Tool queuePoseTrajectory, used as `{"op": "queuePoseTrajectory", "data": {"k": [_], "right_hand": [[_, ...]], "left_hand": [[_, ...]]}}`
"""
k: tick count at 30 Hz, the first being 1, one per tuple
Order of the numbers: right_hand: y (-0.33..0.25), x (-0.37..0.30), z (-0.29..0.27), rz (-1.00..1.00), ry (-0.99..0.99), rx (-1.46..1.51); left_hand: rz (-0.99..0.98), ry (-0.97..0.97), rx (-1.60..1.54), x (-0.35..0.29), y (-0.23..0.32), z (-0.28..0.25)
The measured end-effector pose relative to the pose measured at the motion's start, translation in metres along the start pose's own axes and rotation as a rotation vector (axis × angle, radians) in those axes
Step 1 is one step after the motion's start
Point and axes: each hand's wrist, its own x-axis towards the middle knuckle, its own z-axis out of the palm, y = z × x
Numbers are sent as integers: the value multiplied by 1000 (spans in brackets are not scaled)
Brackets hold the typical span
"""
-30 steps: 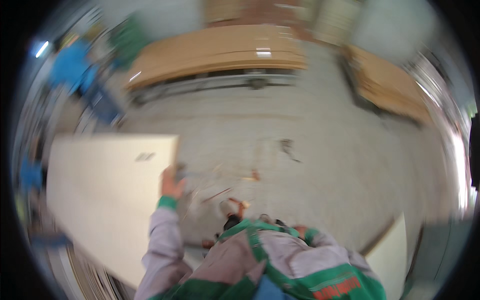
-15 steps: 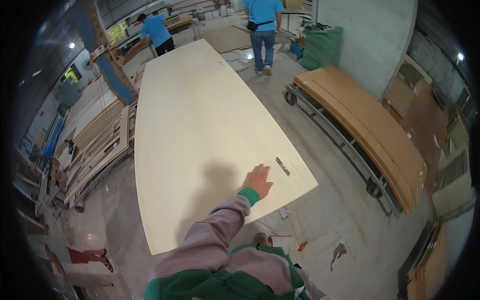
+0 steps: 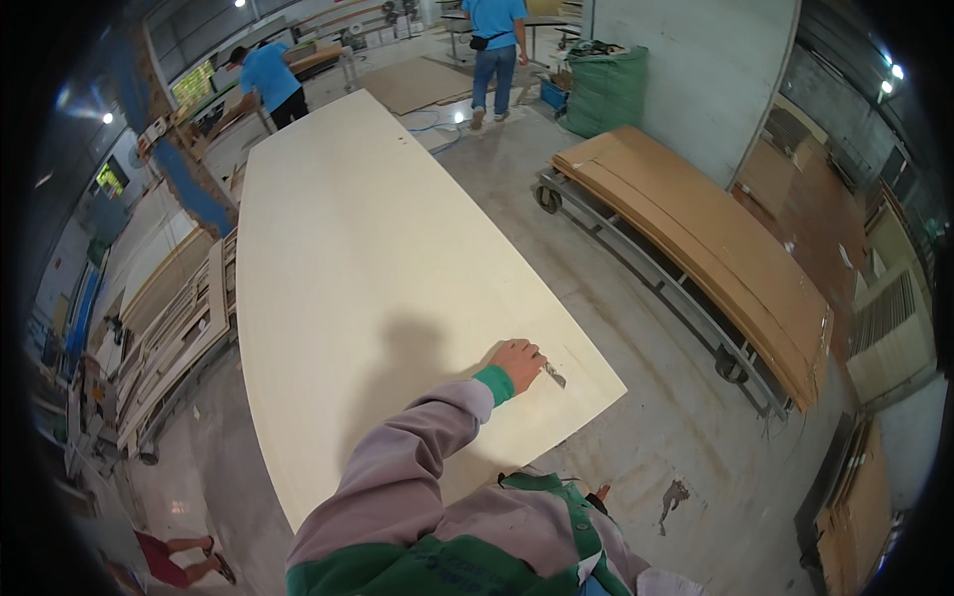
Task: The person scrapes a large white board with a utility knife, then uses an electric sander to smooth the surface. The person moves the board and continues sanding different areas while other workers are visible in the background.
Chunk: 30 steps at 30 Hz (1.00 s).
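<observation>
Your left hand (image 3: 519, 364) was curled closed, resting on a large pale wooden panel (image 3: 368, 258) near its closest right corner. The fingers gripped a small dark tool (image 3: 553, 373), whose tip poked out toward 3 o'clock and touched the panel surface; what kind of tool it was could not be made out. A green cuff (image 3: 494, 384) and a mauve sleeve (image 3: 397, 457) led back from the hand toward 7 o'clock, to your chest at the bottom of the view. Your right hand was not in view.

The panel stretched away from you toward 12 o'clock, long and bare, with your arm's shadow (image 3: 412, 368) falling across it just left of the hand. At 3 o'clock from the hand, across a strip of grey concrete floor (image 3: 636, 467), a wheeled metal cart (image 3: 636, 268) carried a stack of brown boards (image 3: 696, 238). At 9 o'clock, beyond the panel's left edge, more pale boards (image 3: 169, 318) lay stacked low.

Far off at 12 o'clock, a person in a blue shirt and jeans (image 3: 494, 50) stood facing away, beside a bulging green sack (image 3: 606, 89). At 11 o'clock, a second person in a blue shirt (image 3: 268, 79) bent over a worktop (image 3: 318, 58).
</observation>
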Motion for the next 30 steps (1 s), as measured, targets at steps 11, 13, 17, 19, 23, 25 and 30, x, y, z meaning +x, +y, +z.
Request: {"op": "queuePoseTrajectory", "data": {"k": [11, 13, 17, 19, 23, 25, 30], "right_hand": [[2, -1, 4, 56, 19, -12], [13, -1, 5, 62, 21, -20], [42, -15, 3, 90, 33, -99], [49, -31, -5, 129, 25, -396], [11, -67, -38, -175, 389, -458], [-36, -77, -53, -446, 572, 142], [-164, -71, -43, -551, 35, 974]], "left_hand": [[-96, -145, -226, 23, -1, -8], [-230, -149, -376, 19, 4, -6], [-260, -122, -492, 10, 22, 4], [-260, -84, -631, 1, 37, 10], [-336, -167, -1174, -19, 75, 17], [-359, -114, -1394, -25, 95, 13], [-510, -160, -1561, -26, 140, -11]]}}
